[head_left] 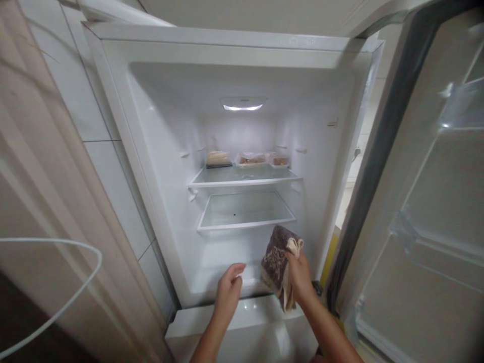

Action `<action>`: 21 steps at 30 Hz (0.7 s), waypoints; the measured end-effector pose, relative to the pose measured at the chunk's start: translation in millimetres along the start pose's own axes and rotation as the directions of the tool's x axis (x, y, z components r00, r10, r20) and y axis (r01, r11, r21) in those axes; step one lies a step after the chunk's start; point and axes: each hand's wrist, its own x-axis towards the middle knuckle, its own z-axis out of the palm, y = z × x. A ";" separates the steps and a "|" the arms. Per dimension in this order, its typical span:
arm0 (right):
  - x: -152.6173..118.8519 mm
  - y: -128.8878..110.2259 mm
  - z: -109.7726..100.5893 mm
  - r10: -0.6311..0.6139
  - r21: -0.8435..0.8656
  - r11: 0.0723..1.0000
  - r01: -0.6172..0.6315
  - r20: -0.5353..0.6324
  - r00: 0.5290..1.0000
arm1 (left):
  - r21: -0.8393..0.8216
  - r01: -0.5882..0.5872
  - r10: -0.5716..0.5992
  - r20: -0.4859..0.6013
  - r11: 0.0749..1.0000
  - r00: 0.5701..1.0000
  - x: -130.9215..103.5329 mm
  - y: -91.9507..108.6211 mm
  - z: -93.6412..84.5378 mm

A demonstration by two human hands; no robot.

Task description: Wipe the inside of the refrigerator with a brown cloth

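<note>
An open white fridge [159,166] fills the view, its inner light on. My right hand [298,275] grips a folded brown patterned cloth [275,257] in front of the lowest compartment, just below the lower glass shelf [245,222]. Beside it, my left hand [229,290] reaches toward the fridge's bottom ledge with its fingers curled and nothing visible in them. The upper glass shelf [244,179] carries three food containers [249,160] at the back.
The fridge door [427,212] stands open on the right with transparent door racks. A closed white drawer front [242,327] lies below the compartment. White wall tiles [98,131] and a beige curtain [41,191] are at left.
</note>
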 end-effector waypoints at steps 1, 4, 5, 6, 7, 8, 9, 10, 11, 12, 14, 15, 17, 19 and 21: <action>0.4 -0.5 -1.2 -0.106 -0.171 0.979 0.107 0.015 0.994 | 0.211 -0.070 0.086 -0.066 0.975 0.994 5.0 -14.2 -17.3; -1.5 9.6 9.3 -0.240 -0.634 0.694 0.342 0.244 0.940 | 0.680 -0.244 0.343 -0.011 0.691 0.939 12.3 -54.7 -60.7; -2.4 17.5 17.1 -0.194 -0.722 0.584 0.371 0.320 0.928 | 0.774 -0.283 0.409 0.034 0.567 0.912 12.0 -65.6 -70.6; -3.2 27.0 26.4 -0.119 -0.779 0.499 0.380 0.373 0.920 | 0.837 -0.315 0.467 0.082 0.448 0.880 10.8 -74.7 -77.8; -4.0 37.1 36.5 -0.041 -0.812 0.445 0.377 0.402 0.915 | 0.876 -0.344 0.518 0.132 0.339 0.845 8.7 -82.0 -82.7; -4.6 46.8 46.9 0.018 -0.826 0.418 0.379 0.425 0.905 | 0.896 -0.370 0.562 0.179 0.247 0.808 6.3 -87.5 -85.4; -5.2 55.1 57.3 0.052 -0.824 0.409 0.393 0.451 0.891 | 0.905 -0.389 0.598 0.217 0.174 0.772 3.7 -91.5 -86.5; -5.7 61.3 67.4 0.067 -0.809 0.411 0.419 0.486 0.871 | 0.909 -0.400 0.627 0.243 0.120 0.740 1.3 -94.3 -86.4; -6.0 65.0 77.3 0.068 -0.783 0.421 0.458 0.531 0.845 | 0.912 -0.402 0.648 0.259 0.080 0.716 -0.8 -96.4 -85.6; -6.1 66.2 87.1 0.063 -0.750 0.434 0.499 0.578 0.813 | 0.916 -0.398 0.663 0.267 0.051 0.700 -2.4 -98.1 -84.4; -5.6 62.6 107.1 0.064 -0.673 0.464 0.577 0.675 0.735 | 0.924 -0.383 0.675 0.275 0.013 0.685 -3.9 -101.4 -82.5; -4.8 59.1 117.6 0.068 -0.636 0.474 0.610 0.717 0.694 | 0.927 -0.375 0.675 0.277 -0.001 0.684 -4.0 -103.3 -82.0; -1.4 51.8 139.2 0.063 -0.561 0.485 0.671 0.788 0.612 | 0.934 -0.358 0.675 0.276 -0.020 0.684 -3.6 -107.2 -81.9; 4.9 46.8 160.1 0.031 -0.464 0.478 0.746 0.858 0.513 | 0.944 -0.328 0.684 0.254 -0.022 0.684 -3.3 -110.0 -82.3; 13.9 45.7 178.1 0.010 -0.384 0.460 0.800 0.904 0.428 | 0.953 -0.303 0.682 0.226 -0.007 0.695 -3.9 -110.0 -82.7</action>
